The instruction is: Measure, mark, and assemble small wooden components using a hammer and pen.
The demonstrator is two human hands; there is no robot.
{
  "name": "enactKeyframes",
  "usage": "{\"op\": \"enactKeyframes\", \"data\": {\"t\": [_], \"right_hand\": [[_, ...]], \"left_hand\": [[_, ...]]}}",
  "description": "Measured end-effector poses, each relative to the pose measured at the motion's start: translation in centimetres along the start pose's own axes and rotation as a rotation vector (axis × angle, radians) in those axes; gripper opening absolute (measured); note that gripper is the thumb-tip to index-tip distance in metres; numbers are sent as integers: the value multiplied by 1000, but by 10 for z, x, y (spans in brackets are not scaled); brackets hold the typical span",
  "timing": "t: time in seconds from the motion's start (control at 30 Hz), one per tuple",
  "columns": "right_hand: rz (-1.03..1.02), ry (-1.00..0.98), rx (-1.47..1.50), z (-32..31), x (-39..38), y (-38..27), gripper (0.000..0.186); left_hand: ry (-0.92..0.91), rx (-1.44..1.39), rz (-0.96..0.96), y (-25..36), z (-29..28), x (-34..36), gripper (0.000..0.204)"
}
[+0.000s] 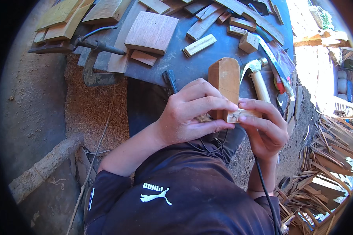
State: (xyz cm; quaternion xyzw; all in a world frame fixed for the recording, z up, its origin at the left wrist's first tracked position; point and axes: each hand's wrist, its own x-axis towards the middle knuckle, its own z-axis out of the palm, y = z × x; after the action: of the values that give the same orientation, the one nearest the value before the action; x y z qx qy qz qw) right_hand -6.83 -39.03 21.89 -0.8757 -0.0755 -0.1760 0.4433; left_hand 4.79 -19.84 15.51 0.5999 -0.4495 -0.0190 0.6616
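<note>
Both hands are over my lap at the bench's near edge. My left hand point(194, 109) is closed on an upright tan wooden block point(223, 80), fingertips at its lower front. My right hand point(266, 127) pinches a small pale wood piece point(251, 113) that meets the block's lower front, beside the left fingertips; whether they are joined, I cannot tell. A claw hammer point(259, 81) with a pale handle lies just beyond my right hand. A dark tool handle point(169, 80) shows behind my left hand, and a black cord point(262, 176) hangs below my hands.
The dark bench top point(184, 66) carries several wood offcuts point(202, 23), a square pink board point(147, 33), a C-clamp point(91, 70) at left and a curved saw-like blade point(272, 58) at right. A rough log point(43, 166) is at lower left; wood scraps point(327, 160) pile at right.
</note>
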Motion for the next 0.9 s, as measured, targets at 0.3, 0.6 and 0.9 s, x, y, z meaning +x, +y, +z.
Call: {"op": "enactKeyframes", "data": {"t": [0.3, 0.6, 0.9], "right_hand": [[204, 204, -286, -35, 15, 21, 20], [503, -19, -588, -30, 19, 61, 44], [565, 261, -474, -68, 26, -10, 37]], "left_hand": [[-46, -74, -66, 1, -1, 4, 36], [-62, -91, -116, 2, -2, 2, 33], [-37, -152, -116, -1, 0, 1, 32]]}}
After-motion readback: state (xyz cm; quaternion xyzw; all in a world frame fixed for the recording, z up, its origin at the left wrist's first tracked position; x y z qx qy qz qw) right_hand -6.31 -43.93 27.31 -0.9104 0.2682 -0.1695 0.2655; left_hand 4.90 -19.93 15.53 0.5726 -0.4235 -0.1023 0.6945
